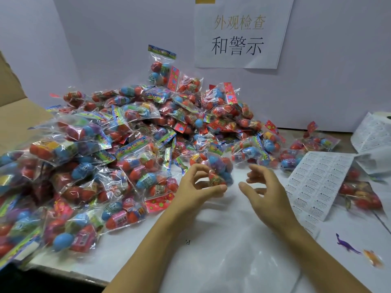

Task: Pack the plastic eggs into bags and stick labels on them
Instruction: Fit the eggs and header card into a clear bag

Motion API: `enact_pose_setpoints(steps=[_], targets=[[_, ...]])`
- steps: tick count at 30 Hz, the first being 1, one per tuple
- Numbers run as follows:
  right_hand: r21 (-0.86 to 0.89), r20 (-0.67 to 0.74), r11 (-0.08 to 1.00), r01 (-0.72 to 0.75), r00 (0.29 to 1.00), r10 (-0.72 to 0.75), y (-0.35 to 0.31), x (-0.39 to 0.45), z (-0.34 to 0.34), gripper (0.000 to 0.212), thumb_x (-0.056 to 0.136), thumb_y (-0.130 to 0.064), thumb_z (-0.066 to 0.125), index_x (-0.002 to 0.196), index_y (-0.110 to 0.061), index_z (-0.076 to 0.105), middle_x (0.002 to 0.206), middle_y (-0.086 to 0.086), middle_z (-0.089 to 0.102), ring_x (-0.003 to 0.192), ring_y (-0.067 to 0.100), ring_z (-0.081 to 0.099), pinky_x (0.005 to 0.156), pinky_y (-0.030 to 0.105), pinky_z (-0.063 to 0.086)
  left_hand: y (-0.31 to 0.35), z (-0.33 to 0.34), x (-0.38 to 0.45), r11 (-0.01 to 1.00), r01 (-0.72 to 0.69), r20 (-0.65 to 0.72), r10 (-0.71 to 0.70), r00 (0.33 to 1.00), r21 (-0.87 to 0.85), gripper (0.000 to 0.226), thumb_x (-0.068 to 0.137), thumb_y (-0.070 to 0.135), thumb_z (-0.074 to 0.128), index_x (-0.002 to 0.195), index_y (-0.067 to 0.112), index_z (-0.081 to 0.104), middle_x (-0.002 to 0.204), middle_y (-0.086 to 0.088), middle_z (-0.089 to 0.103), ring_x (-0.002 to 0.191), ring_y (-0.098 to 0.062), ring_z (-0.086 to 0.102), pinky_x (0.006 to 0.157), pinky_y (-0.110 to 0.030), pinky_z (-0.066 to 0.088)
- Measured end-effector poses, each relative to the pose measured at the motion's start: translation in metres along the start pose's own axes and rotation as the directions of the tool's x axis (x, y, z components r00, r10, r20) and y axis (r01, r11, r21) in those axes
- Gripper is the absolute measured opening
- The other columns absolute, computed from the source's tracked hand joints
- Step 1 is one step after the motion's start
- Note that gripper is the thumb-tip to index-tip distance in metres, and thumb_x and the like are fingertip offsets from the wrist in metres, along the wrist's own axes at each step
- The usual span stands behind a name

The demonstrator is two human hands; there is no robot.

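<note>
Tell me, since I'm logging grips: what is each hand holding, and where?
The left hand pinches a clear bag of plastic eggs at the bag's lower left side, between thumb and curled fingers. The right hand holds nothing, fingers loosely curled.

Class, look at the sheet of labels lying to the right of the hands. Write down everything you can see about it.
The sheet of labels is a white rectangular page, seemingly paper, printed with rows of small identical stickers in grey text too small to read. It lies flat on the white table, turned at a slant. Its far right edge is covered by another white sheet. Neither hand touches it; the right hand hovers beside its left edge.
</note>
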State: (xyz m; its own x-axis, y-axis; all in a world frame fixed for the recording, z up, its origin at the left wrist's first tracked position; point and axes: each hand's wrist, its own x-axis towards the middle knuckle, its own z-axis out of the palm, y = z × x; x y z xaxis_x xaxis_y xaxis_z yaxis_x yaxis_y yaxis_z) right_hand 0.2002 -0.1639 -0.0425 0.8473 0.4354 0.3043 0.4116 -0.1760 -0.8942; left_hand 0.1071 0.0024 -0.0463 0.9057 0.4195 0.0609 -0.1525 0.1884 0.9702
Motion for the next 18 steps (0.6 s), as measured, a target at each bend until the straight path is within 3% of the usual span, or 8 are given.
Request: enact_pose_setpoints(steps=[3,5,7,9,11,14,18], targets=[[0.093,0.17,0.996,-0.01,0.985,-0.006,-0.003,-0.005,0.004,0.04,0.079,-0.045,0.074,0.114,-0.031,0.065,0.104,-0.01,0.072,0.101,0.001,0.066,0.076,0.019,0.055,-0.001,0.0,-0.002,0.995,-0.054,0.061,0.049,0.997,0.082,0.054,0.061,0.023,0.093,0.105,0.01,0.063,0.104,-0.008,0.073,0.1,-0.025,0.069,0.09,-0.05,0.059],[0.167,0.231,0.984,-0.054,0.973,0.015,-0.005,-0.006,0.005,0.046,0.074,-0.047,0.076,0.114,-0.028,0.067,0.107,-0.013,0.074,0.106,0.0,0.067,0.078,0.018,0.055,-0.001,0.0,-0.002,0.986,-0.081,0.084,0.069,0.994,0.143,0.044,0.065,0.031,0.09,0.101,0.011,0.075,0.109,-0.01,0.073,0.107,-0.026,0.067,0.094,-0.049,0.056],[0.256,0.223,0.961,-0.107,0.974,0.049,-0.004,-0.003,0.004,0.042,0.076,-0.038,0.079,0.113,-0.022,0.068,0.108,-0.01,0.076,0.104,0.004,0.07,0.08,0.02,0.056,-0.001,0.0,-0.001,0.973,-0.107,0.067,0.095,0.993,0.207,0.031,0.071,0.034,0.087,0.096,0.017,0.082,0.113,-0.003,0.071,0.114,-0.022,0.065,0.093,-0.04,0.055],[0.365,0.202,0.912,-0.188,0.972,0.119,-0.002,0.0,0.004,0.026,0.085,-0.013,0.077,0.11,-0.014,0.069,0.104,0.001,0.078,0.096,0.014,0.074,0.079,0.027,0.059,-0.003,0.0,-0.001,0.968,-0.11,0.031,0.106,0.994,0.226,0.018,0.077,0.026,0.087,0.094,0.021,0.084,0.114,0.004,0.07,0.117,-0.015,0.064,0.087,-0.028,0.054],[0.435,0.206,0.859,-0.269,0.959,0.196,0.0,0.003,0.004,0.02,0.088,0.007,0.068,0.104,-0.005,0.069,0.095,0.011,0.076,0.079,0.02,0.073,0.071,0.031,0.061,-0.004,0.001,0.0,0.965,-0.088,-0.024,0.097,0.995,0.248,0.022,0.08,0.019,0.087,0.1,0.021,0.079,0.119,0.004,0.068,0.119,-0.013,0.063,0.089,-0.033,0.056],[0.497,0.331,0.76,-0.419,0.901,0.281,-0.001,0.005,0.002,0.021,0.091,0.009,0.056,0.098,-0.002,0.072,0.087,0.014,0.071,0.07,0.017,0.067,0.063,0.03,0.059,-0.002,0.004,-0.002,0.993,0.022,-0.046,-0.016,0.999,0.117,0.047,0.076,0.019,0.088,0.117,0.021,0.066,0.122,-0.002,0.069,0.11,-0.02,0.07,0.089,-0.048,0.061],[0.472,0.383,0.764,-0.44,0.883,0.271,-0.001,0.008,-0.003,0.028,0.093,0.007,0.053,0.101,-0.005,0.077,0.091,0.011,0.076,0.076,0.017,0.072,0.065,0.026,0.059,-0.002,0.006,-0.003,0.993,0.038,-0.069,-0.031,0.997,0.108,0.045,0.083,0.006,0.083,0.119,0.022,0.062,0.1,-0.004,0.074,0.094,-0.025,0.074,0.081,-0.047,0.063]])
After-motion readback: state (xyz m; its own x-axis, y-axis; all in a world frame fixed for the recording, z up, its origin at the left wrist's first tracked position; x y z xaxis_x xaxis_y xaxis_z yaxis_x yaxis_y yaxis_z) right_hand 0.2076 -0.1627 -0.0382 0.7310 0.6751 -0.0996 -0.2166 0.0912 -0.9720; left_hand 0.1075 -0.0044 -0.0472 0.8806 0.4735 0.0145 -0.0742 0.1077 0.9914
